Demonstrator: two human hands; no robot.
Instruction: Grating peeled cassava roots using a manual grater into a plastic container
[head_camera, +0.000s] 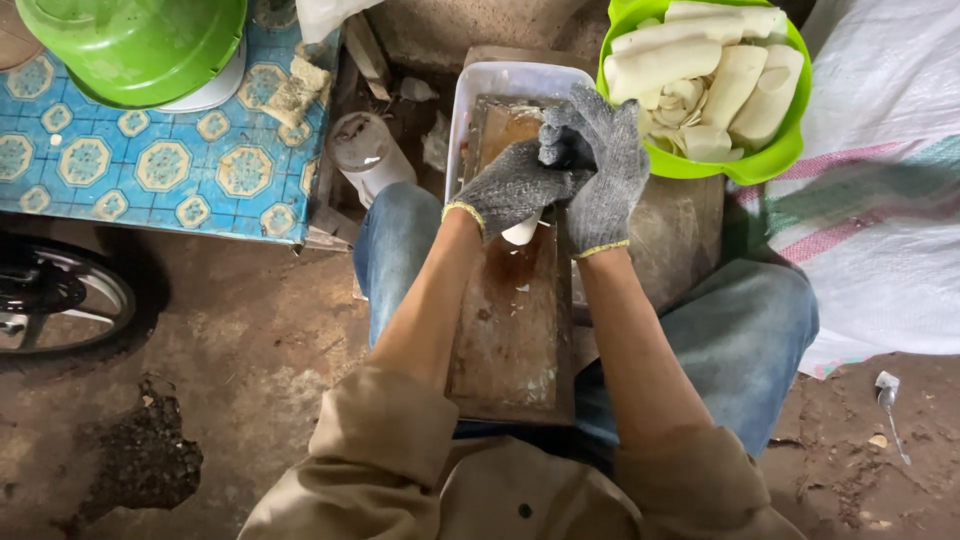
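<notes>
Both hands wear grey knit gloves. My left hand (510, 187) and my right hand (598, 160) press together on one white peeled root piece (521, 232), whose lower end shows beneath the left glove. The piece rests on a long wooden slicing board (512, 335) that slopes from my lap into a white rectangular tub (468, 105). A green bowl (758, 164) heaped with peeled white root pieces (705, 80) stands just right of my right hand.
A blue patterned surface (150, 165) at the left carries an upturned green basin (135, 45). A wheel (60, 295) lies at the left edge. White woven sacks (880, 200) fill the right. A grey cylinder (368, 155) stands by my left knee on the dirt floor.
</notes>
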